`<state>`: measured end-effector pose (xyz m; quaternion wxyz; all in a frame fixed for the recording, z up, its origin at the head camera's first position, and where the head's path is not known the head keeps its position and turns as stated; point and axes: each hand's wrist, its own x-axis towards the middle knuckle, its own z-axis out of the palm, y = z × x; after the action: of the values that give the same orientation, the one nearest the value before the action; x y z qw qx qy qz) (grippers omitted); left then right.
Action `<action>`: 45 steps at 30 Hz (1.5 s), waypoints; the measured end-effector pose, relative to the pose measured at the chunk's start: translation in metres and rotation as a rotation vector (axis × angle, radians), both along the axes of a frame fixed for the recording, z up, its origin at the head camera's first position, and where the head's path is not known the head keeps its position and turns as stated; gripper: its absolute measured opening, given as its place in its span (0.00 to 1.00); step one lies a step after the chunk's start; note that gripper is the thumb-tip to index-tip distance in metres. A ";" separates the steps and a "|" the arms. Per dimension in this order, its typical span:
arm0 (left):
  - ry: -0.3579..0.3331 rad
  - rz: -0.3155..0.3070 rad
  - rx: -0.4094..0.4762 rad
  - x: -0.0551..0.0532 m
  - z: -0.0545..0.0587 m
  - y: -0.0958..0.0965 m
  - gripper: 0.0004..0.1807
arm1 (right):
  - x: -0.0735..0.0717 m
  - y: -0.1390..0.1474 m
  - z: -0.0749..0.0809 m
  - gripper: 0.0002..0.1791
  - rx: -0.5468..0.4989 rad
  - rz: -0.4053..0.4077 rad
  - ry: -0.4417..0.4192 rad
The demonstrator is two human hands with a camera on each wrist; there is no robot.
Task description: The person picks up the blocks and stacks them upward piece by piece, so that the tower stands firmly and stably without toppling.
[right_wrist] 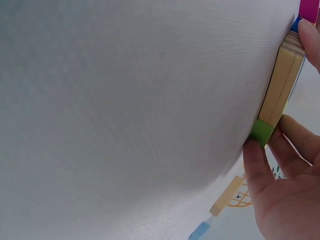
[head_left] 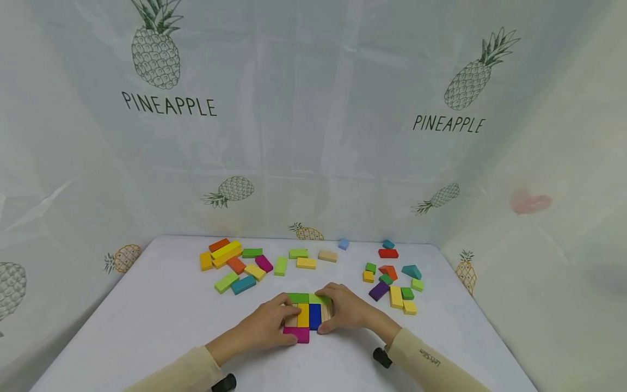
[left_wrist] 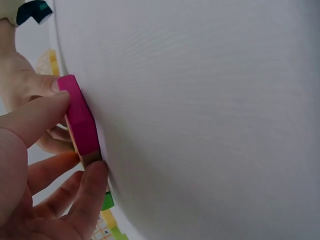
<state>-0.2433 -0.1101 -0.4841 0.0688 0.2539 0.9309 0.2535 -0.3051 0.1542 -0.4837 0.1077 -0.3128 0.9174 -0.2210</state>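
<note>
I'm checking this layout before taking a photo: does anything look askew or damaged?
No damage stands out. One uneven spot: in the central block arrangement, the magenta block juts past the blue block on the near side, so that edge looks stepped.

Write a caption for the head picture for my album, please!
Left hand and right hand grip colourful blocks set together on a white table.
</note>
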 end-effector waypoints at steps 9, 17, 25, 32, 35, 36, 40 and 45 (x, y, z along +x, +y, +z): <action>-0.001 -0.008 0.032 -0.002 0.002 0.000 0.35 | -0.001 0.001 -0.001 0.45 0.003 0.003 -0.004; -0.007 -0.004 0.039 -0.004 -0.001 -0.002 0.39 | 0.000 0.000 0.000 0.45 -0.005 0.010 -0.006; -0.007 -0.011 0.031 -0.005 0.000 -0.003 0.38 | 0.001 0.002 0.000 0.48 -0.005 0.021 -0.025; -0.012 -0.015 0.038 -0.006 -0.002 -0.002 0.37 | -0.012 0.012 0.004 0.42 -0.081 0.035 -0.068; -0.010 -0.019 0.036 -0.007 -0.003 -0.001 0.37 | -0.023 0.016 0.010 0.37 -0.145 -0.004 -0.067; -0.008 -0.018 0.033 -0.007 -0.004 -0.002 0.37 | -0.029 0.016 0.012 0.36 -0.165 -0.020 -0.057; -0.009 -0.006 0.031 -0.006 -0.002 -0.003 0.37 | -0.058 0.017 0.018 0.32 -0.211 -0.095 0.008; -0.008 -0.010 0.042 -0.005 0.000 -0.003 0.37 | -0.093 0.021 0.016 0.30 -0.195 -0.200 0.095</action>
<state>-0.2481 -0.1131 -0.4839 0.0686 0.2589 0.9238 0.2737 -0.3980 0.1752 -0.4677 0.0106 -0.2391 0.9222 -0.3038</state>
